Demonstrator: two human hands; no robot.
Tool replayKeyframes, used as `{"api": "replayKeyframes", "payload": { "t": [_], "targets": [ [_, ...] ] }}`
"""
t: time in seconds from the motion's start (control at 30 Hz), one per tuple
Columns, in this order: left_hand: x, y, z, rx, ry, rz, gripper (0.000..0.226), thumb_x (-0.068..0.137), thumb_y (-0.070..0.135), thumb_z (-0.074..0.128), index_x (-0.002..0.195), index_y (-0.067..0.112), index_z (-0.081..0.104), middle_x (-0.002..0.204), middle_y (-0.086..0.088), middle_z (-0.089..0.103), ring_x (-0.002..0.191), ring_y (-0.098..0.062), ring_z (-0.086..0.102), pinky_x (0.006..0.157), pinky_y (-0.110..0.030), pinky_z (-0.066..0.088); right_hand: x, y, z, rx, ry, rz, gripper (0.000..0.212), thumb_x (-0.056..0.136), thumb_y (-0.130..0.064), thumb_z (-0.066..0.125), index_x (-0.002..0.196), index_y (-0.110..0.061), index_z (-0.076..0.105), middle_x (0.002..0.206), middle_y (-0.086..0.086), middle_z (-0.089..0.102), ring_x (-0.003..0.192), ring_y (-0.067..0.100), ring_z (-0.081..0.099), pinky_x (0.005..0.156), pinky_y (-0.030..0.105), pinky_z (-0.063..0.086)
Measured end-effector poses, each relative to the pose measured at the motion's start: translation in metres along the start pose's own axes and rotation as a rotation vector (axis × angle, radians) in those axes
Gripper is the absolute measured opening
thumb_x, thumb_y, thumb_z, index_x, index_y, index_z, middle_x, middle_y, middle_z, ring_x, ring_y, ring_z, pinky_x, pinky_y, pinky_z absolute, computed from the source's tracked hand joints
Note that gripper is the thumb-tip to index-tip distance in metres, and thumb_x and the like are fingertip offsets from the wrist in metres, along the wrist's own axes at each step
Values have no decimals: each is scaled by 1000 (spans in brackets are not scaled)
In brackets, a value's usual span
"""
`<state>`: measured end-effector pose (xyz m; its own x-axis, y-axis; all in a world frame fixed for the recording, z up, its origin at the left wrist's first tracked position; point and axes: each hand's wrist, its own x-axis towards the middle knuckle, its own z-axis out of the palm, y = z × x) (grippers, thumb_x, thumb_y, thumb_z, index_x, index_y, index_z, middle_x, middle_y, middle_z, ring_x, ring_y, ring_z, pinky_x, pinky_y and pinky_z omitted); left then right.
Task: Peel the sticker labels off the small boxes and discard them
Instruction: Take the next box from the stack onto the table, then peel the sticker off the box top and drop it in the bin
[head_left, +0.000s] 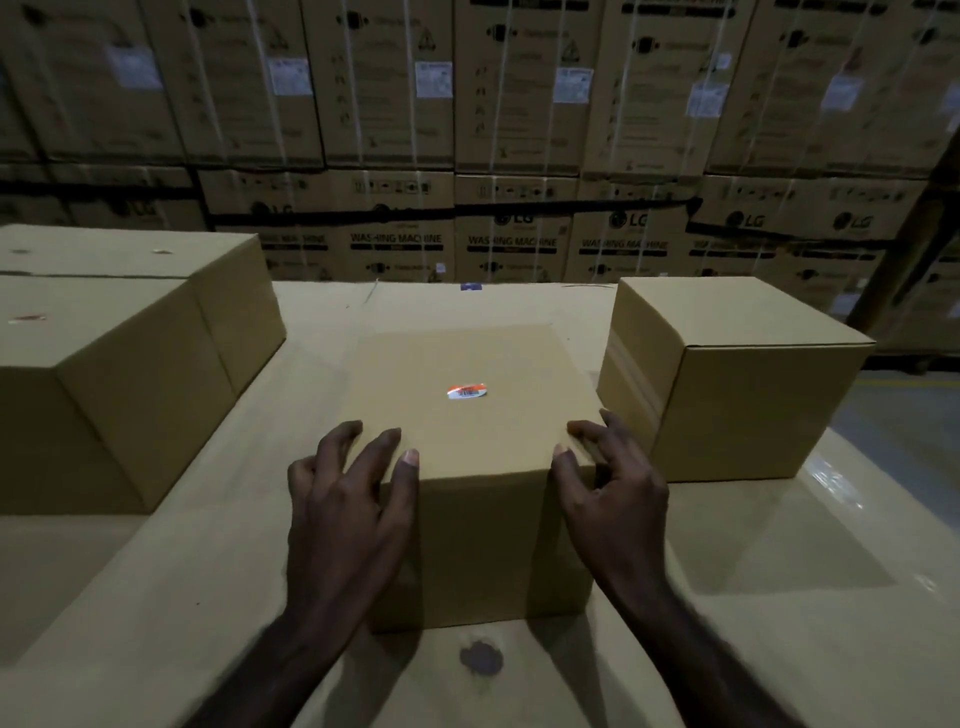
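A small brown cardboard box (467, 364) stands in the middle of a large cardboard surface (753, 597). An orange and white sticker label (466, 391) is stuck flat on the middle of its top. My left hand (348, 499) grips the box's near left corner, fingertips curled onto the top edge. At the near right corner my right hand (608, 483) grips the box, fingers bent over the top and side. Neither hand touches the label.
Two taller boxes (130, 332) stand at the left, one with a small red mark on top. Another plain box (737, 374) sits at the right, close to my right hand. Stacked washing machine cartons (467, 130) fill the background. A dark stain (480, 657) marks the surface near me.
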<state>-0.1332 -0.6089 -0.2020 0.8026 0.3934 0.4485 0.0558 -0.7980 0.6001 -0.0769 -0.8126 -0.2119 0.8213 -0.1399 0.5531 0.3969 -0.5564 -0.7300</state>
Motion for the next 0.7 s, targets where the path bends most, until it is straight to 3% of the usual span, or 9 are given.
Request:
{"api": "replayKeyframes", "payload": {
  "t": [0.17,0.23,0.3,0.33,0.43,0.53,0.7],
  "targets": [
    [9,5,-9,185,-114,-12,62,83,62,31,134,34,54,148,2,43,134,-25,31,101,-49,39,1,-4,-1,-88,-101,-18,34,88,-36,61,118,-20,67,145,7,49,125,23,54,86,36,57],
    [19,10,-14,315,-211,24,66,82,63,24,137,36,49,150,3,40,140,-25,25,111,-51,27,14,-9,-4,-246,-186,-107,39,87,-42,55,116,-19,68,139,6,56,129,22,50,105,49,45],
    [34,15,-17,416,-299,65,67,84,63,19,141,37,42,153,3,35,145,-25,16,116,-53,12,39,-19,-8,-431,-332,-225,37,90,-43,55,117,-21,68,129,1,64,124,18,53,117,44,24],
    [43,17,-17,447,-339,88,64,88,63,19,143,37,39,155,2,32,146,-26,13,117,-53,8,52,-26,-8,-478,-424,-256,36,93,-42,55,121,-22,66,129,-2,63,121,15,54,115,38,25],
    [66,19,-10,471,-462,143,58,96,57,25,149,33,28,158,-3,24,147,-30,10,118,-54,5,82,-44,4,-439,-656,-213,41,95,-38,56,135,-28,55,135,-4,60,118,14,57,94,30,44],
    [80,18,-2,461,-526,184,59,97,54,26,150,30,25,159,-6,21,146,-30,13,118,-52,8,96,-47,23,-344,-705,-217,36,96,-32,58,131,-30,59,132,-7,62,114,11,58,89,27,48],
    [94,15,7,418,-565,199,60,98,53,27,152,27,21,160,-7,17,146,-28,12,118,-49,10,113,-42,35,-318,-738,-303,27,94,-30,61,120,-30,68,125,-8,66,112,11,58,92,32,49]
  ]
}}
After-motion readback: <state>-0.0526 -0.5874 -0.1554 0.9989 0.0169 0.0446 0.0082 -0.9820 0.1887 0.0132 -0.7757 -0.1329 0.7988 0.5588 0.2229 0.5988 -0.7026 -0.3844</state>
